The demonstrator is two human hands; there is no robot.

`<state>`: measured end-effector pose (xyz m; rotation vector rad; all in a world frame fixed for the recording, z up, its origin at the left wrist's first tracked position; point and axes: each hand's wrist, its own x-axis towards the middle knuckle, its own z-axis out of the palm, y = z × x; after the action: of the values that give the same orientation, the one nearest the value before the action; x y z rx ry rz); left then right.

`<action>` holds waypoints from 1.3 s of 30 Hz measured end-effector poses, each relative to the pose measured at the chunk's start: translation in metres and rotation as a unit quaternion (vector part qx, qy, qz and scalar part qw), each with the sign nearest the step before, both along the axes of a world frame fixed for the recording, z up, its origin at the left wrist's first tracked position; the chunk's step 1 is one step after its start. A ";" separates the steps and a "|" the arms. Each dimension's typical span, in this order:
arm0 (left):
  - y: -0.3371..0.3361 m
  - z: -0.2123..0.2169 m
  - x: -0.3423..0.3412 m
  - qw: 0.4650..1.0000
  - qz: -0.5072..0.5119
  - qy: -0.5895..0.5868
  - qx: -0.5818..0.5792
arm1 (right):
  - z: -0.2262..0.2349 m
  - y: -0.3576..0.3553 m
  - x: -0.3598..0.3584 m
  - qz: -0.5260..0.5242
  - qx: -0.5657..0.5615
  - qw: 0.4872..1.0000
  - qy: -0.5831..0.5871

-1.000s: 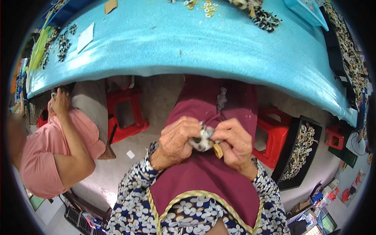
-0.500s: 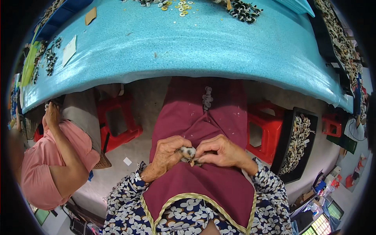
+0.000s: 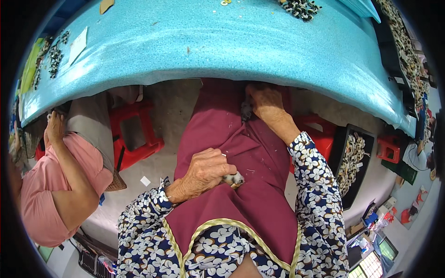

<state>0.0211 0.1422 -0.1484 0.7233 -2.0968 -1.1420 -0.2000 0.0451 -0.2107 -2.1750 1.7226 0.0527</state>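
My left hand (image 3: 206,173) rests over my lap, its fingers closed round a small fuzzy plush piece (image 3: 235,179), white with dark spots and a yellowish tip. A tiny white bit shows by its knuckles; I cannot tell what it is. Stretched forward under the table's edge, my right hand (image 3: 268,105) has its fingers curled down beside a small cluster of pale, ring-like pieces (image 3: 246,110) on the maroon apron (image 3: 215,125). Shadow and the hand itself partly hide those fingertips, and whatever they may pinch.
The blue-covered table (image 3: 208,46) curves across ahead, bearing a heap of black-and-white pieces (image 3: 300,8). On the right, a black crate (image 3: 340,180) of fuzzy pieces stands by a red stool (image 3: 315,134). A person in a pink top (image 3: 55,185) sits at left, near another red stool (image 3: 136,132).
My right hand has left the plush piece and moved forward to the pale pieces near the table edge. My left hand keeps the plush piece over my lap.
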 end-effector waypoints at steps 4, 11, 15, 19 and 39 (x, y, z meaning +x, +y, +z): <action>0.002 -0.005 0.003 0.999 0.021 0.038 0.024 | -0.001 0.003 -0.005 0.006 0.021 1.000 -0.012; 0.008 -0.007 0.008 0.997 0.042 0.063 0.022 | 0.000 0.011 -0.022 0.094 -0.064 0.992 -0.050; 0.005 0.003 0.010 0.997 0.030 0.066 -0.016 | 0.036 0.020 -0.016 0.009 -0.022 0.986 -0.165; 0.007 0.006 0.017 0.997 0.017 0.040 -0.068 | 0.073 0.058 0.024 -0.167 0.180 0.796 -0.553; 0.022 -0.001 0.019 0.993 0.106 0.051 -0.003 | 0.079 0.116 0.044 -0.256 0.391 0.641 -0.609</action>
<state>0.0404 0.1638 -0.1493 0.8442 -1.8874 -1.0328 -0.1559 0.1614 -0.1312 -0.5972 1.0103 -0.5710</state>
